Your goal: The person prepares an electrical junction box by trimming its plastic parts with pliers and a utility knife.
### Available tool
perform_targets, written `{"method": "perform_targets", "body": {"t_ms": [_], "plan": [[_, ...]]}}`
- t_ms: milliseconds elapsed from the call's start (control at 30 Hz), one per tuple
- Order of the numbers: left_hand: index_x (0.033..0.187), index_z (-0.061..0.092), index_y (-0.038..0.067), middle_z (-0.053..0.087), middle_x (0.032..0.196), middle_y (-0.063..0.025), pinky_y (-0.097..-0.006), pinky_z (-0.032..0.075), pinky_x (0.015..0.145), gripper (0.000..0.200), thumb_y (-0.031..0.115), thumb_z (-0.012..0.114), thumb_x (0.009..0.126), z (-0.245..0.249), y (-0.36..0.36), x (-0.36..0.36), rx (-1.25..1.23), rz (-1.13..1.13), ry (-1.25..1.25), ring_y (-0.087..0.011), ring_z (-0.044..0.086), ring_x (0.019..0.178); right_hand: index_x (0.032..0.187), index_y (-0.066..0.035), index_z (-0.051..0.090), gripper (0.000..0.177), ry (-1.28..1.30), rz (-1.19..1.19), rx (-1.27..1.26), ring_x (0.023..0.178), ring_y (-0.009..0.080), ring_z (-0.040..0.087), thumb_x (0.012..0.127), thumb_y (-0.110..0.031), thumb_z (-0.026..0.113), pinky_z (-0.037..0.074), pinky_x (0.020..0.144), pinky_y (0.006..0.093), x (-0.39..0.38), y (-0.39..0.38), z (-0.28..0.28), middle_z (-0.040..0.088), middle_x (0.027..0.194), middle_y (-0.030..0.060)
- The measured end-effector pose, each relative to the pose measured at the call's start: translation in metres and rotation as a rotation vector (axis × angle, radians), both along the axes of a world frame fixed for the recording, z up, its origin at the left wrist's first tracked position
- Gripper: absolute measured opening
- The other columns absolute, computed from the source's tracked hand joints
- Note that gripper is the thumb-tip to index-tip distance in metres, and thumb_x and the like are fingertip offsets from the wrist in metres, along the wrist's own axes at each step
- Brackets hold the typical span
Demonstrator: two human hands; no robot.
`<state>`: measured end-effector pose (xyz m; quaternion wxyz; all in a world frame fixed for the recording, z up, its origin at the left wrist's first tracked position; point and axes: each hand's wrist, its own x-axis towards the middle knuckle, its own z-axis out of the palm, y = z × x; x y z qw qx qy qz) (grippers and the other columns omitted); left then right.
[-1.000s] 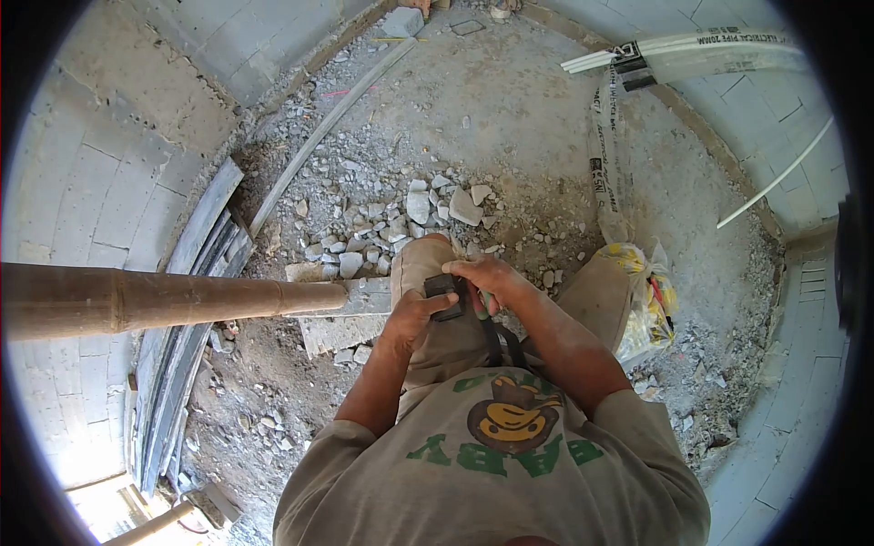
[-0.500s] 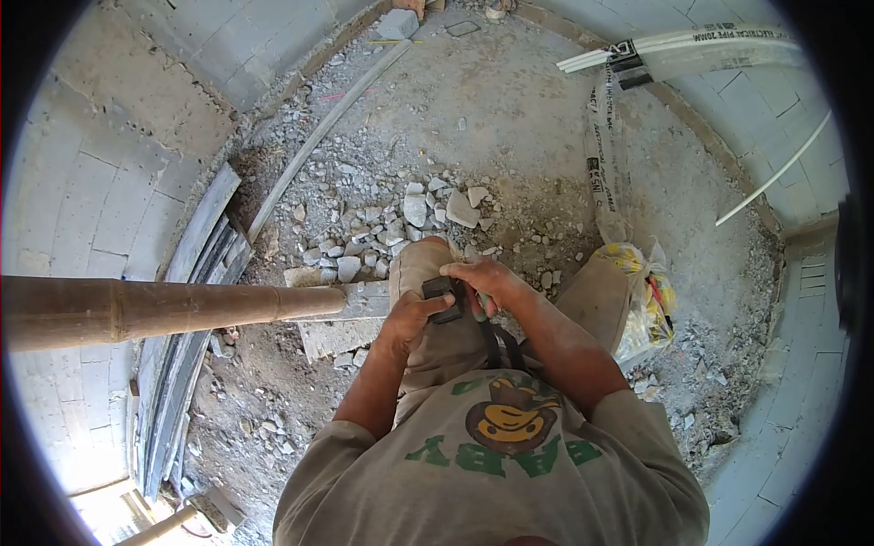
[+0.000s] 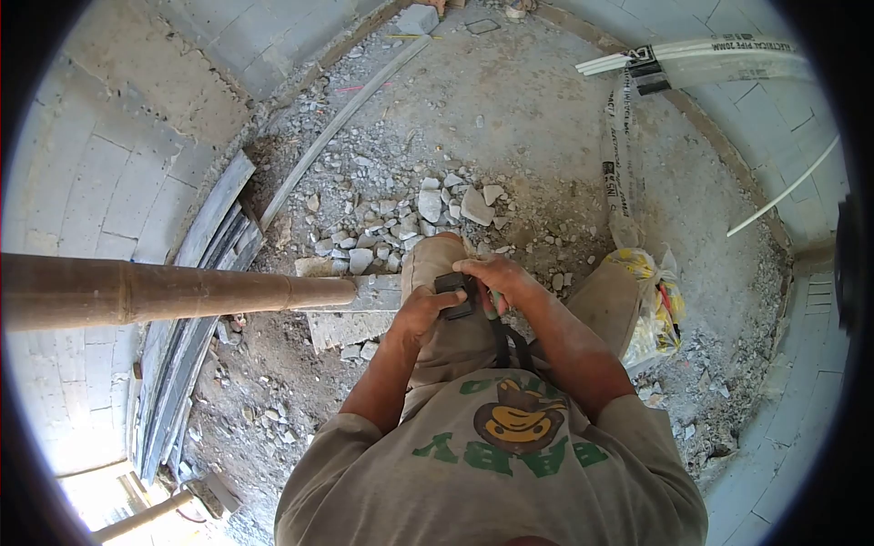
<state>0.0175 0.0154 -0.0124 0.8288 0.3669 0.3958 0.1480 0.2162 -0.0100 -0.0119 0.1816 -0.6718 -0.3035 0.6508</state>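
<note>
A small black box-like object point(image 3: 453, 296) lies over the thigh in the middle of the head view. My left hand point(image 3: 426, 311) is closed on it, the thumb across its face. To the right, my right hand point(image 3: 496, 280) is closed round something with red and green parts point(image 3: 493, 300), which its fingers partly hide; its fingertips are near the black object's top edge. A black strap point(image 3: 503, 344) runs down from there toward the shirt.
A thick brown pole point(image 3: 200, 293) comes in from the left. Broken stones point(image 3: 430, 206) lie in front of the knees, boards point(image 3: 205, 246) lean at the left wall, and a clear bag point(image 3: 657, 314) sits at the right. Wrapped white pipes point(image 3: 728, 59) are at the upper right.
The view has shifted slightly, so the surroundings sit a little to the right. Both hands remain at the black object, with only a small change in the fingers' pose.
</note>
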Motion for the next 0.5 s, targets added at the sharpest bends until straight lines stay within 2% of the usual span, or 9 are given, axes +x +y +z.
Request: {"method": "perform_targets", "body": {"t_ms": [67, 133, 167, 300, 367, 433, 500], "plan": [[0.115, 0.062, -0.001, 0.067, 0.104, -0.0079, -0.0310, 0.046, 0.089, 0.033, 0.012, 0.069, 0.085, 0.005, 0.001, 0.001, -0.051, -0.004, -0.036, -0.0177, 0.062, 0.096, 0.087, 0.002, 0.068, 0.061, -0.004, 0.013, -0.015, 0.044, 0.0278, 0.060, 0.081, -0.058, 0.062, 0.048, 0.034, 0.0431, -0.002, -0.002, 0.000, 0.061, 0.057, 0.0157], [0.115, 0.062, -0.002, 0.067, 0.104, -0.0079, -0.0309, 0.046, 0.088, 0.034, 0.012, 0.068, 0.085, 0.011, -0.003, 0.002, -0.032, 0.019, -0.014, -0.0174, 0.062, 0.096, 0.063, 0.009, 0.064, 0.071, -0.008, -0.074, 0.061, 0.035, 0.0265, 0.056, 0.079, -0.060, 0.060, 0.045, 0.034, 0.0388, -0.006, -0.003, 0.008, 0.058, 0.049, 0.0194], [0.116, 0.062, -0.002, 0.067, 0.104, -0.0078, -0.0309, 0.046, 0.088, 0.034, 0.012, 0.068, 0.085, 0.013, -0.004, 0.002, -0.012, 0.031, 0.003, -0.0170, 0.062, 0.095, 0.063, 0.009, 0.064, 0.071, -0.005, -0.065, 0.062, 0.035, 0.0265, 0.056, 0.079, -0.060, 0.060, 0.045, 0.034, 0.0388, -0.005, -0.004, 0.004, 0.058, 0.049, 0.0194], [0.116, 0.062, -0.002, 0.067, 0.103, -0.0074, -0.0302, 0.047, 0.087, 0.035, 0.013, 0.067, 0.085, 0.018, -0.006, -0.003, -0.006, 0.076, 0.052, -0.0162, 0.062, 0.093, 0.072, 0.008, 0.067, 0.067, -0.005, -0.055, 0.059, 0.033, 0.0259, 0.052, 0.079, -0.059, 0.061, 0.043, 0.033, 0.0380, -0.005, -0.005, -0.004, 0.058, 0.050, 0.0189], [0.115, 0.063, -0.003, 0.067, 0.102, -0.0073, -0.0294, 0.046, 0.087, 0.035, 0.014, 0.067, 0.085, 0.019, -0.006, -0.006, 0.045, 0.008, 0.115, -0.0156, 0.062, 0.093, 0.075, 0.007, 0.068, 0.066, -0.007, -0.052, 0.069, 0.032, 0.0257, 0.052, 0.079, -0.058, 0.061, 0.043, 0.033, 0.0378, -0.005, -0.005, -0.003, 0.059, 0.051, 0.0191], [0.115, 0.063, -0.003, 0.067, 0.102, -0.0074, -0.0293, 0.046, 0.087, 0.035, 0.014, 0.067, 0.084, 0.009, -0.003, -0.006, 0.048, 0.012, 0.117, -0.0155, 0.062, 0.093, 0.095, -0.001, 0.067, 0.056, 0.040, -0.034, 0.021, 0.042, 0.0221, 0.058, 0.081, -0.055, 0.064, 0.043, 0.031, 0.0371, -0.004, -0.003, 0.005, 0.060, 0.057, 0.0119], [0.114, 0.063, -0.002, 0.067, 0.102, -0.0074, -0.0293, 0.046, 0.087, 0.035, 0.014, 0.068, 0.084, 0.001, -0.001, -0.006, 0.057, 0.026, 0.115, -0.0154, 0.062, 0.093, 0.094, -0.001, 0.067, 0.054, 0.053, -0.051, 0.056, 0.041, 0.0211, 0.057, 0.082, -0.054, 0.064, 0.041, 0.030, 0.0350, -0.004, -0.005, 0.010, 0.060, 0.057, 0.0115]]}}
